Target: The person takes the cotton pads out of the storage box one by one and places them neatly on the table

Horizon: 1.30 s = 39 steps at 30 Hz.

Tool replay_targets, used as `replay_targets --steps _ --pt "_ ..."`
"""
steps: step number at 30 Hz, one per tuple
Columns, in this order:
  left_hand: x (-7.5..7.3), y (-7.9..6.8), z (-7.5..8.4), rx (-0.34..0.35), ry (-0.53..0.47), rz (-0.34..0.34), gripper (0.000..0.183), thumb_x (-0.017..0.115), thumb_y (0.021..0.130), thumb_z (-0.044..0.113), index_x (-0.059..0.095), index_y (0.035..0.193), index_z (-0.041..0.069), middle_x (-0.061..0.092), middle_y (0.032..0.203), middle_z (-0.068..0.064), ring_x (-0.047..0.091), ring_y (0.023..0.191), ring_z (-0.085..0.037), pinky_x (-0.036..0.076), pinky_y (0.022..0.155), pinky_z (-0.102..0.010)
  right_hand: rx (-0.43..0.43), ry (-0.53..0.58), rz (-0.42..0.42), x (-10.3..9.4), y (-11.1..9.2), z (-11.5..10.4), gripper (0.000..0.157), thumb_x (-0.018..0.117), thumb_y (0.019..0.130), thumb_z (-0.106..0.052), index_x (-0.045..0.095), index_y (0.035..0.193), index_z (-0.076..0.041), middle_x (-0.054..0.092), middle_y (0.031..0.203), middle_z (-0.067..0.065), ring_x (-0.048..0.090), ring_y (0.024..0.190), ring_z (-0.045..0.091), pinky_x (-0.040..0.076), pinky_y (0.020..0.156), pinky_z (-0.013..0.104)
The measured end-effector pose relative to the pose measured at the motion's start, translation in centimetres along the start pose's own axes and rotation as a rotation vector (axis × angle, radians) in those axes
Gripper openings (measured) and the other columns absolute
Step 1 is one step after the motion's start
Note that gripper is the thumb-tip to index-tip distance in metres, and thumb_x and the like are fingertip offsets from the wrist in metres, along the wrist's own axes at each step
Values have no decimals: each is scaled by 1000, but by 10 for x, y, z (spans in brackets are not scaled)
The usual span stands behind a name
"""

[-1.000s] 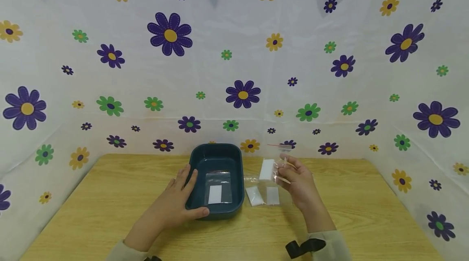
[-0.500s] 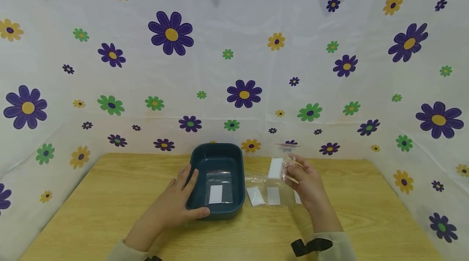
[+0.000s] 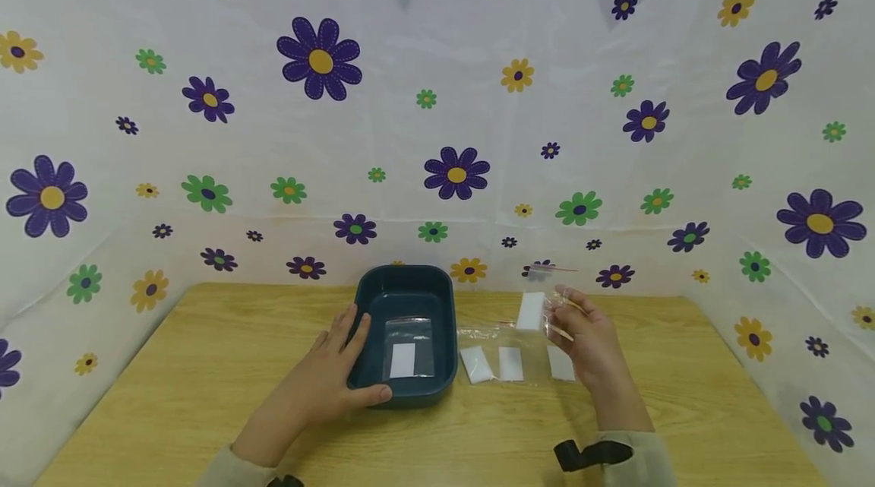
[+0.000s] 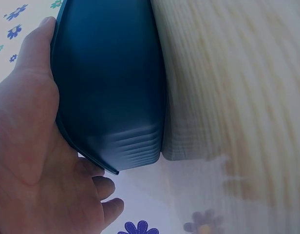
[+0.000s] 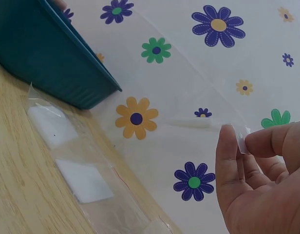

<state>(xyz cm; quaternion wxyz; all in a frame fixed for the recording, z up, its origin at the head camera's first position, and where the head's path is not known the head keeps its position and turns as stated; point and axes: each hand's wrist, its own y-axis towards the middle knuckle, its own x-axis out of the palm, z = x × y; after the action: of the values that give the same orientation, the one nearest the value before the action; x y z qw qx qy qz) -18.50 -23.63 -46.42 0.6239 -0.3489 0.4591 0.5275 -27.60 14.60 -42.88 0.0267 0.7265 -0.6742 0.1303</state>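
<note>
My left hand [image 3: 328,377] rests against the left side of a dark teal plastic basin [image 3: 444,388], fingers spread over the rim and thumb at the front corner. Inside the basin lies a clear zip bag [image 3: 422,343] with a white rectangular block in it. In the air right of the basin, my right hand [image 3: 584,335] pinches the edge of another clear zip bag [image 3: 540,274], between thumb and fingers. A white block [image 3: 530,311] shows inside that bag, and its red zip line is uppermost. The right wrist view shows this bag nearly edge-on.
Overlapping clear bags, each with a white block [image 3: 476,364], lie on the wooden table [image 3: 437,441] right of the basin. One white block [image 3: 562,362] is partly hidden by my right hand. A flower-printed cloth [image 3: 383,115] stands behind and at both sides.
My right hand has moved to the right with the held bag, uncovering another bagged white block on the table. The left hand and basin have stayed in place.
</note>
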Motion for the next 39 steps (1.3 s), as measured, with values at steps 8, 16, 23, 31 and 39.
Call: replay_targets --steps 8,16,23,31,39 --pt "-3 0 2 9 -3 -1 119 54 76 85 19 160 8 4 167 -17 8 152 -42 20 118 -63 4 -28 31 -10 0 -3 30 53 102 -9 54 132 -17 67 97 -8 62 91 8 56 81 22" --pt "-1 2 -1 20 1 10 118 53 77 85 18 160 9 3 168 -17 6 153 -41 20 118 -63 15 -38 78 -22 3 -5 32 54 103 -11 54 134 -18 65 97 -9 61 90 7 56 81 21" --pt "0 1 -2 22 2 6 118 54 77 85 17 160 9 3 167 -17 6 153 -42 20 118 -63 32 -32 111 -32 3 -7 33 54 103 -13 53 136 -19 65 100 -11 62 93 6 55 84 21" --pt "-2 2 0 6 -8 -16 119 53 76 86 18 160 9 2 168 -17 6 153 -42 21 117 -63 34 37 149 -45 4 -6 26 52 103 -7 59 121 -23 69 91 -13 63 86 4 55 77 19" --pt "-1 1 -1 -4 -6 -14 119 55 76 85 17 160 10 1 168 -17 6 153 -42 21 117 -63 63 -9 180 -57 6 -3 30 51 104 -12 53 133 -18 66 95 -14 60 89 5 54 79 19"
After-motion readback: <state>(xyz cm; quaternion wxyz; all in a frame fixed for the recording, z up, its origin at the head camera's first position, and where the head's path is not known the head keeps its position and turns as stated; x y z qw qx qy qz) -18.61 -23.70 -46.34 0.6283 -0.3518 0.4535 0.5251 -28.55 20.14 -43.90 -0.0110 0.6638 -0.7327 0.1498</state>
